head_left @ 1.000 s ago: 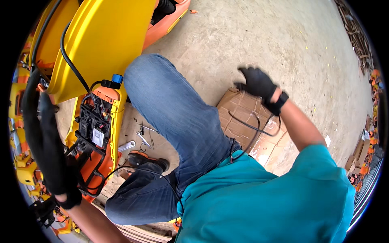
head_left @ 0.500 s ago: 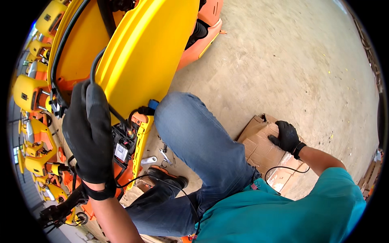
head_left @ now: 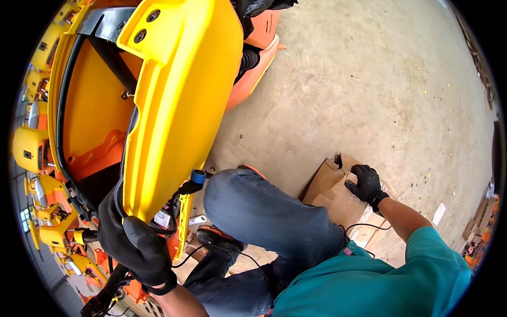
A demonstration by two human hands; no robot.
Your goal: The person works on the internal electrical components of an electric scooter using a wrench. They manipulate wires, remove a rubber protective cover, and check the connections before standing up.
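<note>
Yellow body panel (head_left: 185, 100) is at the scene's left, its long axis running from a narrow near end to a far end, slightly rightward, by the upper rim of the view; the narrow end points near, toward the left hand (head_left: 134, 240). Of the 2 gloved hands, the left is nearer: it lies right at that end, with the panel stretching far and a little right from it. Its fingers and thumb bend around a dark strip (head_left: 130, 127) that follows the panel's left edge; whether they pinch strip, panel or both, I cannot tell. The right hand (head_left: 364, 184) rests well apart to the right, palm down on brown cardboard (head_left: 330, 191), thumb away from the fingers, pinching nothing visible.
</note>
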